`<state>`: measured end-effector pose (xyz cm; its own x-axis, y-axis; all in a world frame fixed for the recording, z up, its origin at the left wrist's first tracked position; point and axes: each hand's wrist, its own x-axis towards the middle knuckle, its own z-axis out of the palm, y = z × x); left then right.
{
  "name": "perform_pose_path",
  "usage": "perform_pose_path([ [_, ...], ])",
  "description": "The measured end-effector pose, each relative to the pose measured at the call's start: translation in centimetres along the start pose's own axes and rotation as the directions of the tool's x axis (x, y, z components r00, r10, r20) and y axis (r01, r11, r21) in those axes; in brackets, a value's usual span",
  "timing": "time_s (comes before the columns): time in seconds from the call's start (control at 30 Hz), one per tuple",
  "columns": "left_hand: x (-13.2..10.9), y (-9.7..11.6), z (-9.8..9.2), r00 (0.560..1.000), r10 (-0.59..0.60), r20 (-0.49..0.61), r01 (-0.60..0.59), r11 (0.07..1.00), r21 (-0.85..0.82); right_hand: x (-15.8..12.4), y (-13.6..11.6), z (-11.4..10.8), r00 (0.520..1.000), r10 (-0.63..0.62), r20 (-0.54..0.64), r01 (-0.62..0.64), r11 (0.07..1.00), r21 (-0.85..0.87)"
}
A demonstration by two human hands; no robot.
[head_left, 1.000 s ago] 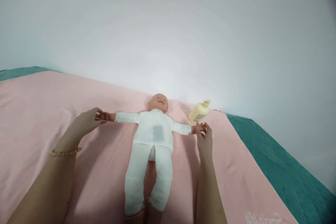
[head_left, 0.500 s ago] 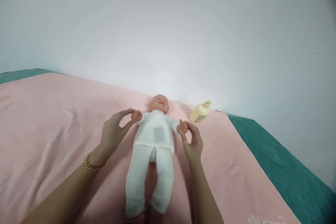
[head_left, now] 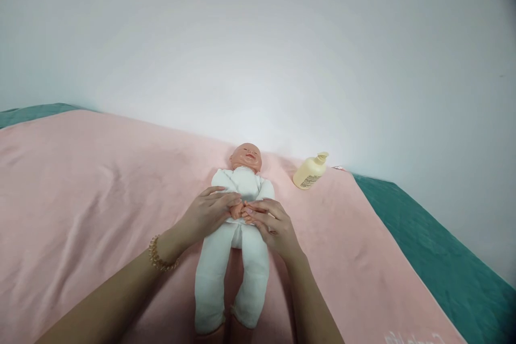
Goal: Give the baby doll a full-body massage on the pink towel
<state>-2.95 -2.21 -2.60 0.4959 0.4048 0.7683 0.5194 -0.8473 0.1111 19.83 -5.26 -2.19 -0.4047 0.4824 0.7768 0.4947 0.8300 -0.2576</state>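
A baby doll in a white top and trousers lies on its back, head away from me. Its two small hands meet over its belly. My left hand is closed around the doll's arm at the left, fingers lying across its forearm and hand. From the other side, my right hand holds the doll's other hand between thumb and fingers. My fingers partly hide the doll's forearms and the grey patch on its top.
A pale yellow pump bottle stands right of the doll's head. Under everything spreads a pink blanket with some creases, over a green cover. Behind the far edge rises a white wall.
My hands have brought the doll's arms in from spread out at its sides to folded together over its belly. The bottle and the doll's body stay in place.
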Motion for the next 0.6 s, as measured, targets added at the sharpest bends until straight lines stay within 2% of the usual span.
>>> perform_pose_path([
  [0.17,0.0,0.0,0.0,0.999,-0.003,0.044,0.003,1.0,0.001,0.2,-0.2,0.0,0.998,-0.026,0.056,0.029,0.998,-0.053],
  [0.33,0.0,0.1,0.0,0.997,-0.024,0.071,0.024,1.0,-0.007,0.2,-0.3,-0.1,0.998,-0.026,0.064,0.03,0.998,-0.058],
  [0.4,-0.2,-0.1,-0.1,0.997,-0.062,0.052,0.064,0.997,-0.043,0.0,-0.1,-0.3,0.999,0.0,0.039,0.003,0.998,-0.059],
  [0.47,-0.4,-0.5,-0.4,0.989,-0.149,-0.005,0.147,0.983,-0.106,-0.3,0.4,-1.0,0.997,0.068,-0.032,-0.07,0.995,-0.072],
  [0.53,-0.5,-1.2,-1.1,0.943,-0.325,-0.077,0.308,0.934,-0.18,-0.8,1.1,-1.9,0.975,0.173,-0.137,-0.185,0.979,-0.084],
  [0.6,-0.6,-2.1,-2.2,0.831,-0.542,-0.123,0.499,0.825,-0.266,-1.4,2.1,-3.1,0.919,0.306,-0.249,-0.334,0.939,-0.08],
])
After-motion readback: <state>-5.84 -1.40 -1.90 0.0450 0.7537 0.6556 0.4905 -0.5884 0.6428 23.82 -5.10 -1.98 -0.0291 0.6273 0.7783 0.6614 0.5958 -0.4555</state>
